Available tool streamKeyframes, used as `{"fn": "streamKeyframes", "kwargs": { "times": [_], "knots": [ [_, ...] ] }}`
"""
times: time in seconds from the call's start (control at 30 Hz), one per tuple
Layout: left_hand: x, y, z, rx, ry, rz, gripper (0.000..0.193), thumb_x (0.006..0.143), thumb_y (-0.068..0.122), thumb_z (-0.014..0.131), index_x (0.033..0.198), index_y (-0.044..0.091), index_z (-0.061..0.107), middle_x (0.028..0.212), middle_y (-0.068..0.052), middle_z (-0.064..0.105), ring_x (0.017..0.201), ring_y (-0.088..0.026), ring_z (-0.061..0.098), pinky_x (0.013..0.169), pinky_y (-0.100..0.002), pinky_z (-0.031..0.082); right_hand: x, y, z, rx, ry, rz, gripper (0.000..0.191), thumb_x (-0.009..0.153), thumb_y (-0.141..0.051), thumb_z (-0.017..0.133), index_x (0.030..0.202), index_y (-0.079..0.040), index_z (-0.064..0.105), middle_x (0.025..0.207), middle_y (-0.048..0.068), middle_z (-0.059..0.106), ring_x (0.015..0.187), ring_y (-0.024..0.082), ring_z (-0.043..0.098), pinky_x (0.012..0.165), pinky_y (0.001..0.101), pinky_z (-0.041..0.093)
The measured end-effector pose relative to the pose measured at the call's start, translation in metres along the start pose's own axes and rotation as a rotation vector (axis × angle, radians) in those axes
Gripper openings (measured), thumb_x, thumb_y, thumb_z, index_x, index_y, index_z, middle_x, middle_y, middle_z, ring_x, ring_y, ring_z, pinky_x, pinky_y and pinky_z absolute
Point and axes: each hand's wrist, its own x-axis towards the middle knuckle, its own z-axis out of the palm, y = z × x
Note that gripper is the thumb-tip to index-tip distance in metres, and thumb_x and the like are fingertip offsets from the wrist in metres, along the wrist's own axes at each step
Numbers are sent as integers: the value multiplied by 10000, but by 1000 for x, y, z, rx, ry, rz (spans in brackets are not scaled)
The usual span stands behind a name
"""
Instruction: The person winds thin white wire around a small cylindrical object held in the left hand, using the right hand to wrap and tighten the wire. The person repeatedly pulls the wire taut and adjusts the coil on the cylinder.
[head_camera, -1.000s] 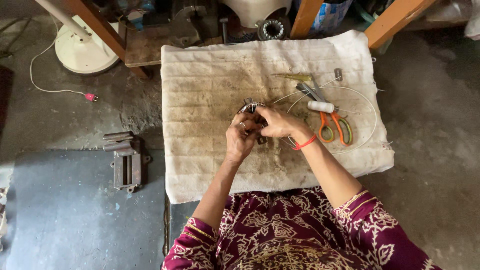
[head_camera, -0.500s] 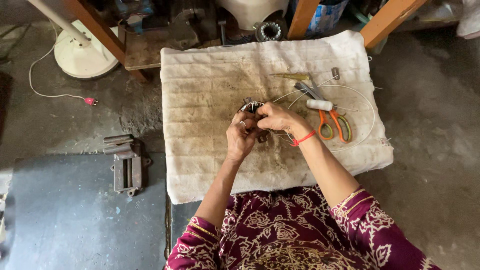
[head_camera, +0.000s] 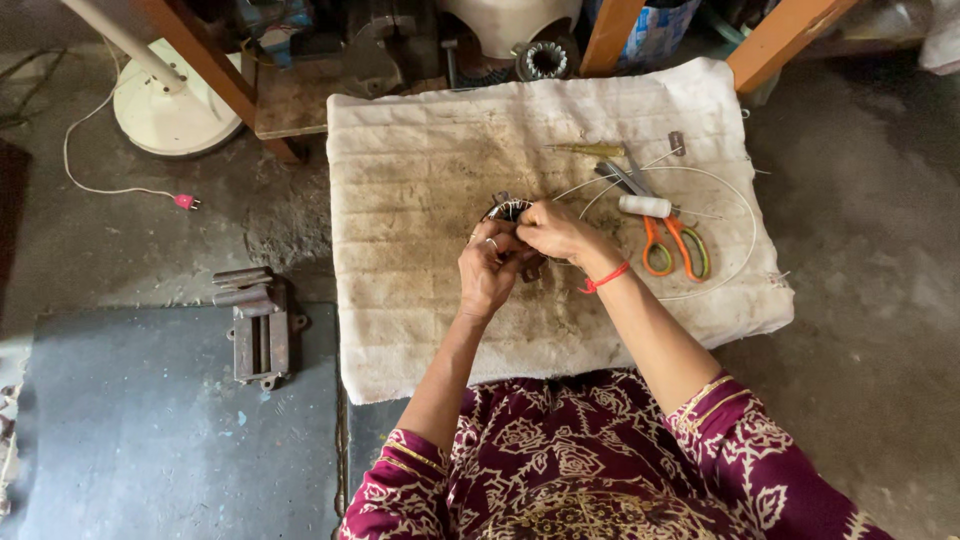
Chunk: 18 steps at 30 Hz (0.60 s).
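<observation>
A small dark round metal part with windings (head_camera: 510, 210) rests on a dirty white quilted cloth (head_camera: 420, 180) spread on the floor. My left hand (head_camera: 490, 268), with a ring on one finger, grips it from below. My right hand (head_camera: 553, 231), with a red band at the wrist, pinches at its right side, fingers closed on it. Much of the part is hidden under my fingers. Thin white wire (head_camera: 740, 220) loops from the part out to the right.
Orange-handled scissors (head_camera: 668, 240), a white thread spool (head_camera: 645, 206), and small tools (head_camera: 590, 150) lie right of my hands. A metal vise-like block (head_camera: 258, 325) sits on the floor at left. A white fan base (head_camera: 170, 105) and wooden legs (head_camera: 215, 75) stand behind.
Both hands stay on the round part. My fingers have shifted only slightly; the camera view has drifted a little.
</observation>
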Motion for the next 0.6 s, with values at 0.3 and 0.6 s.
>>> {"fn": "streamKeyframes", "kwargs": {
  "times": [0.3, 0.6],
  "knots": [
    [-1, -6, 2, 20, 24, 8, 173, 728, 38, 858, 801, 22, 703, 1019, -76, 709, 994, -270, 679, 847, -366, 546, 15, -12, 1, -543, -102, -184, 286, 917, -247, 501, 1019, -163, 754, 981, 145, 768, 928, 340, 732, 872, 514, 482],
    [0, -3, 0, 1, 0, -25, 181, 728, 67, 875, 818, 25, 725, 1020, -79, 711, 982, -273, 686, 830, -369, 548, 11, -32, -6, -339, -52, 104, 389, 760, -153, 610, 1107, -221, 773, 1084, 147, 730, 1021, 353, 698, 852, 462, 555]
  ]
}}
